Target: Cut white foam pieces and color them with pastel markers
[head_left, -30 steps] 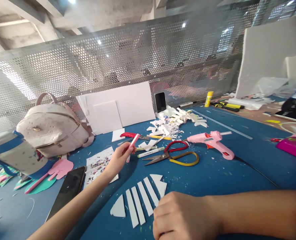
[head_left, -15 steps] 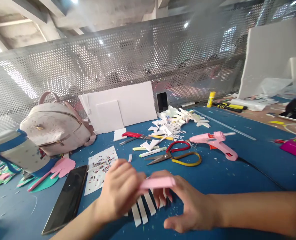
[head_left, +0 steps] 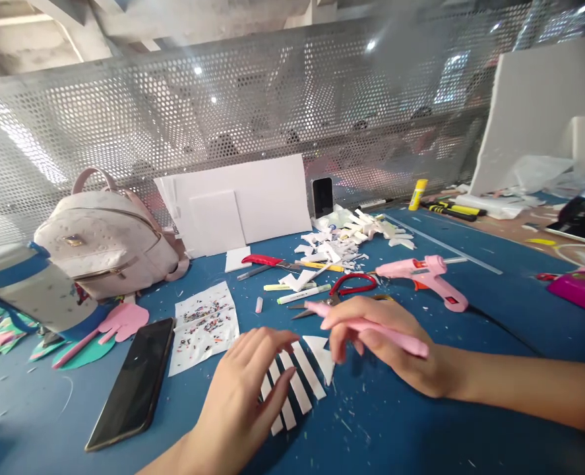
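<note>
My right hand [head_left: 388, 336] is closed around a pink marker pen [head_left: 396, 338], its thinner end pointing left. Beneath my left hand [head_left: 247, 382] lie several white strips [head_left: 299, 386]; the fingers are apart and hold nothing, and I cannot tell whether they touch the strips. A white pointed piece [head_left: 320, 355] rests between the two hands. Partly hidden behind my right hand are scissors [head_left: 354, 284] with one red and one yellow handle. A small pink-and-white cap-like piece [head_left: 259, 304] lies beyond my left hand.
A pink glue gun [head_left: 433, 277] with a cable lies at right. Markers, a red-handled cutter [head_left: 262, 260] and white scraps [head_left: 341, 237] are farther back. At left are a phone [head_left: 131, 386], a speckled paper [head_left: 206, 326], a tumbler [head_left: 45, 290] and a backpack [head_left: 109, 241].
The hands have moved apart. The pink marker, earlier between both hands, is now in my right hand alone. My left hand has opened and come down over the white strips.
</note>
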The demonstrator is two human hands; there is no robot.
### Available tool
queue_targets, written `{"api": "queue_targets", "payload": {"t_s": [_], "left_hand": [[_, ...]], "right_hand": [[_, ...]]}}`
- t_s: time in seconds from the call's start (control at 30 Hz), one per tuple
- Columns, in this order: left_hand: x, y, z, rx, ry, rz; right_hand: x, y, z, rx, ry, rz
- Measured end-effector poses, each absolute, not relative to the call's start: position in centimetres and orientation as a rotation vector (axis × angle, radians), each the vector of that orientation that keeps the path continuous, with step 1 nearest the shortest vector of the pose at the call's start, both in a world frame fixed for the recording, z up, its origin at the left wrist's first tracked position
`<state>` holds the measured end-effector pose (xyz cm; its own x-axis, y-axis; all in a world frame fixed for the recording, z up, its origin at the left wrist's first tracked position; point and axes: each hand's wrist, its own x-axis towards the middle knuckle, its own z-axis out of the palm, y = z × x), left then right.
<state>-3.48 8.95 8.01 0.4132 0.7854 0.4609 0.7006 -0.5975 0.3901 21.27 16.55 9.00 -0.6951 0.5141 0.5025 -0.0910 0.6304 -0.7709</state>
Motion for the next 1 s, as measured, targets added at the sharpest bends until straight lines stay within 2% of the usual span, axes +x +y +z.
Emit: {"api": "queue_targets", "payload": {"t_s": [0.13,0.23,0.8,1.0], "left_hand": [[-3.6,8.9,7.3,2.656,1.342,0.749],[-2.9,8.8,6.9,2.855,1.22,0.62],[-2.4,8.8,5.1,2.965,1.142,0.547],[-2.5,9.0,4.9,3.034,1.123,0.587]], "right_hand": [[22.3,17.7,7.7,-0.506,-2.492,0.593],[22.6,17.9,6.1,-0.599,-2.615,0.469],[21.2,16.3,5.6,-0.673,-2.667,0.565],[21.6,16.8,6.8,-0.714,-2.481,0.818]]}}
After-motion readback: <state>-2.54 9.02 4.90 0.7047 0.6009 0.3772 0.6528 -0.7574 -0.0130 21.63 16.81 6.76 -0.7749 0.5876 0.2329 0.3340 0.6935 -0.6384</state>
